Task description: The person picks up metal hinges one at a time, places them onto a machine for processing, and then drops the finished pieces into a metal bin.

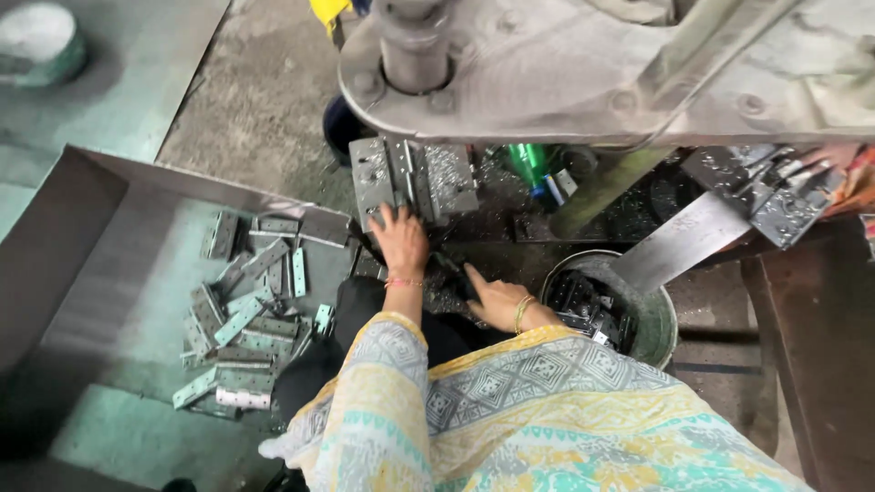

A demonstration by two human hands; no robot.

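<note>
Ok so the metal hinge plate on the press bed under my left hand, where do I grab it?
Probably grip the near edge of the hinge plate, where your left hand already rests. It lies flat, and the press head overhangs the far side, so come from your side.

Single view, head-worn camera, looking steeply down and slightly forward from above the person's shoulders. Patterned sleeves fill the near bottom edge, so the lens sits close over the arms. Left hand (399,239) and right hand (497,299) fall near frame centre. The press (583,73) looms along the far top edge, close and seen from above. Tray (82,264) of hinges (241,319) spreads to the left; bucket (652,314) sits right of centre; a bench (820,337) runs down the right edge. Floor shows far left. No second view to share coverage.
</note>
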